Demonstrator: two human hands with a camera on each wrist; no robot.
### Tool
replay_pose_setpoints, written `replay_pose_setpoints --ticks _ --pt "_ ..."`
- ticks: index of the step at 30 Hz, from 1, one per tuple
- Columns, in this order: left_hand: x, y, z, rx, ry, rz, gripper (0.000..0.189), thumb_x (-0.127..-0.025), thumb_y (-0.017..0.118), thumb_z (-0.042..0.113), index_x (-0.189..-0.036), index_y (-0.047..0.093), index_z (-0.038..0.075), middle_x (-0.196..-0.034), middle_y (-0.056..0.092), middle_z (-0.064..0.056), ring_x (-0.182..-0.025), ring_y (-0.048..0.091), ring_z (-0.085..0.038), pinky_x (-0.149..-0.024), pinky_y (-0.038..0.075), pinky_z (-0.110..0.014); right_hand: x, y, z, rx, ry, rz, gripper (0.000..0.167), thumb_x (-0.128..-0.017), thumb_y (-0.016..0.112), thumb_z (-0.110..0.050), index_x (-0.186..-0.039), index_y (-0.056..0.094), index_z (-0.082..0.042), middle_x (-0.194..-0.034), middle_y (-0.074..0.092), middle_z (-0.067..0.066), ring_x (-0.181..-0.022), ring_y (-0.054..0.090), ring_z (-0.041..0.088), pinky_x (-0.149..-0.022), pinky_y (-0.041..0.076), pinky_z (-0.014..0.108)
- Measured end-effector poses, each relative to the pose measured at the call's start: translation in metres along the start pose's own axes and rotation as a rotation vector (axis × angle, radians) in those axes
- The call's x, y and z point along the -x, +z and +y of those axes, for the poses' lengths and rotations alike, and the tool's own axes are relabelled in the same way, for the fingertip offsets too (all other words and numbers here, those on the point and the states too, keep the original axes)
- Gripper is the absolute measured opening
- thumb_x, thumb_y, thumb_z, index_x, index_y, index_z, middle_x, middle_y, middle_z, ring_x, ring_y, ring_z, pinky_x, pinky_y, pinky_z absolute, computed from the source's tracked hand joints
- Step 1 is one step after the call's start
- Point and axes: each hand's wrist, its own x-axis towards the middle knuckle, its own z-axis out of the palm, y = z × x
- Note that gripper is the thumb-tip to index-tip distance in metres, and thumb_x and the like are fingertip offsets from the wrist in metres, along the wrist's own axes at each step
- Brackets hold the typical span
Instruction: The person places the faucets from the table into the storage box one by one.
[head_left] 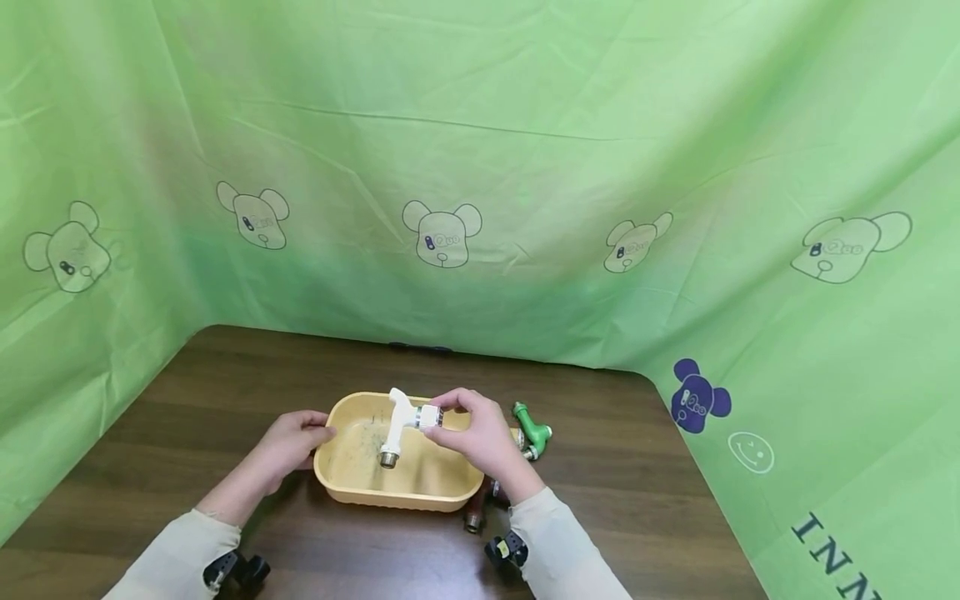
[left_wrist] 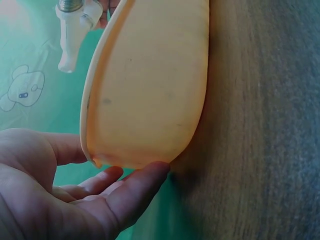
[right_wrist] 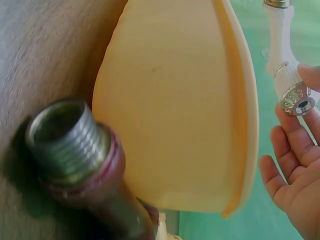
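My right hand (head_left: 486, 432) pinches a white water tap (head_left: 401, 417) by its silver-ended knob, between thumb and forefinger. The tap hangs over a pale yellow oblong plastic basin (head_left: 397, 502), its threaded metal end pointing down. In the right wrist view the other fingers (right_wrist: 287, 150) spread loosely below the knob. At the basin's left end, my left hand (head_left: 287, 446) holds the rim with fingers on top. The left wrist view has the thumb (left_wrist: 145, 190) against the basin's outer end wall. Dark specks show on the basin floor.
A green tap (head_left: 534, 432) lies right of the basin on the brown wooden table (head_left: 352, 550). Close to the basin's right end is a dark red tap (head_left: 476, 510) with a threaded metal end. Green printed cloth (head_left: 450, 308) hangs behind and along both sides.
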Motion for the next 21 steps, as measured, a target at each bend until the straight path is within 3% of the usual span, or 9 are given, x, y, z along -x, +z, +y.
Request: replay_pose_setpoints --ticks 7,21 --pt "0.000 0.000 -0.001 -0.021 -0.032 -0.002 0.049 -0.103 0.059 0.015 -0.141 0.048 -0.013 -0.131 0.060 -0.029 -0.103 0.069 -0.025 -0.078 0.062 -0.040 0.004 0.011 -0.003 -0.021 0.014 -0.014 0.029 -0.079 0.088 -0.029 -0.105 0.074 -0.024 -0.108 0.069 -0.007 -0.110 0.060 0.029 -0.101 0.045 0.057" --pt "0.000 0.001 0.000 -0.005 -0.006 0.004 0.049 -0.103 0.060 0.016 -0.141 0.048 -0.013 -0.132 0.060 -0.030 -0.105 0.069 -0.027 -0.079 0.062 -0.042 -0.005 0.030 -0.009 0.008 0.001 -0.008 0.028 -0.080 0.087 -0.029 -0.105 0.074 -0.025 -0.101 0.070 -0.011 -0.104 0.063 0.023 -0.096 0.049 0.044"
